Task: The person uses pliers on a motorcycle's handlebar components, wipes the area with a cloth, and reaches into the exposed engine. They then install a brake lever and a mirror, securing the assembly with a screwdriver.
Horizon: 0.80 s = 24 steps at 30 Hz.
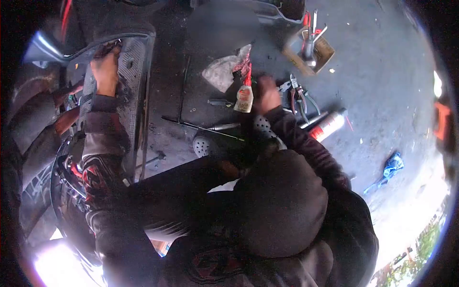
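Note:
My left hand [104, 74] is on the grey ribbed footboard [134, 64] of a scooter. Its fingers are curled near the board's far edge, around something small and dark that I cannot make out. Low over the floor, my right hand [268, 94] is smeared by motion, so its fingers do not show clearly. Just left of it stands a small whitish bottle [244, 99] with a red nozzle. On its other side lie pliers [301, 100] with dark handles. Behind the bottle is a crumpled, stained rag [224, 72].
A cardboard box [322, 51] of tools stands at the back right. A red and white spray can [329, 125] lies beyond the pliers. Long dark T-shaped bars [183, 91] lie mid-floor. A blue crumpled cloth [393, 165] is at right. Another person's arms [67, 119] reach in at left.

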### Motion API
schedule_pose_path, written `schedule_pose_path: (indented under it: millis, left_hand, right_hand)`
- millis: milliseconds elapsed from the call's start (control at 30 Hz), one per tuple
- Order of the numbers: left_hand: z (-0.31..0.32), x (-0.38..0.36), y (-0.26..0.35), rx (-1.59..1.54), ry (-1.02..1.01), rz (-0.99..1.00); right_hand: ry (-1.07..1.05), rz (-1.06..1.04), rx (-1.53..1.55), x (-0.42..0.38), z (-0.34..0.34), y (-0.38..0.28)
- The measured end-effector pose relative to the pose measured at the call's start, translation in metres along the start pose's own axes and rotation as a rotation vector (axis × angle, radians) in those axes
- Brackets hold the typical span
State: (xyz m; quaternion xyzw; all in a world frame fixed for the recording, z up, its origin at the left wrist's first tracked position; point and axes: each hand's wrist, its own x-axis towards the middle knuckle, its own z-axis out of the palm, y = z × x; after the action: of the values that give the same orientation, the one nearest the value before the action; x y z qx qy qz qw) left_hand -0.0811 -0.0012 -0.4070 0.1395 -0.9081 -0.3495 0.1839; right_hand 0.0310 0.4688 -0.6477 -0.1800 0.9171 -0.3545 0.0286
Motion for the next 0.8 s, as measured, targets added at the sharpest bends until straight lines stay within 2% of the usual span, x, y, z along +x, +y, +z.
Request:
schedule_pose_path:
  millis: [33, 67, 100, 133, 167, 200, 267, 300, 333, 367, 400, 467, 533, 633, 667, 733, 767, 800]
  left_hand:
    - [-0.005, 0.003, -0.006, -0.332, 0.011, -0.157]
    - [-0.009, 0.004, 0.002, -0.328, 0.020, -0.145]
    - [-0.011, -0.001, 0.014, -0.525, 0.018, -0.303]
    - [-0.016, -0.006, 0.022, -0.721, 0.010, -0.463]
    - [-0.026, -0.010, 0.026, -0.872, -0.122, -0.438]
    - [-0.032, -0.009, 0.021, -0.872, -0.119, -0.424]
    - [-0.043, -0.008, 0.005, -1.100, -0.265, -0.501]
    - [-0.048, -0.019, 0.019, -0.987, -0.206, -0.535]
    - [-0.054, -0.028, 0.025, -0.999, -0.255, -0.530]
    - [-0.057, -0.043, 0.048, -0.894, -0.228, -0.475]
    - [-0.066, -0.053, 0.072, -0.868, -0.229, -0.521]
    - [-0.083, -0.069, 0.087, -1.049, -0.305, -0.563]
    - [-0.095, -0.092, 0.109, -1.175, -0.360, -0.536]
    - [-0.112, -0.115, 0.141, -1.220, -0.406, -0.554]
    - [-0.116, -0.124, 0.155, -1.186, -0.359, -0.600]
    - [-0.130, -0.145, 0.183, -1.069, -0.359, -0.575]
    - [-0.134, -0.157, 0.199, -1.104, -0.337, -0.562]
    - [-0.140, -0.170, 0.209, -1.108, -0.343, -0.529]
  right_hand:
    - [0.155, 0.045, 0.022, 0.018, -0.007, 0.015]
    - [0.233, 0.039, 0.021, 0.042, -0.007, 0.027]
    - [0.242, 0.031, 0.027, 0.062, -0.005, 0.028]
    - [0.006, 0.068, -0.004, 0.079, -0.003, 0.025]
    - [-0.175, 0.096, -0.095, 0.092, -0.001, 0.007]
    - [-0.366, 0.106, -0.193, 0.106, -0.001, -0.013]
    - [-0.677, 0.036, -0.365, 0.130, 0.000, -0.047]
    - [-0.501, -0.057, -0.470, 0.126, 0.016, -0.047]
    - [-0.321, -0.151, -0.566, 0.118, 0.039, -0.044]
    - [-0.411, -0.105, -0.498, 0.124, 0.045, -0.045]
    - [-0.501, -0.069, -0.434, 0.133, 0.047, -0.042]
    - [-0.354, -0.161, -0.406, 0.135, 0.041, -0.030]
    - [-0.536, -0.044, -0.341, 0.151, -0.007, -0.049]
    - [-0.487, -0.092, -0.432, 0.154, -0.047, -0.044]
    - [-0.372, 0.012, -0.273, 0.151, -0.052, -0.031]
    - [0.082, -0.223, -0.221, 0.145, -0.050, 0.005]
    - [-0.051, -0.385, -0.253, 0.139, -0.041, 0.052]
    - [-0.265, -0.323, -0.327, 0.133, -0.070, 0.037]
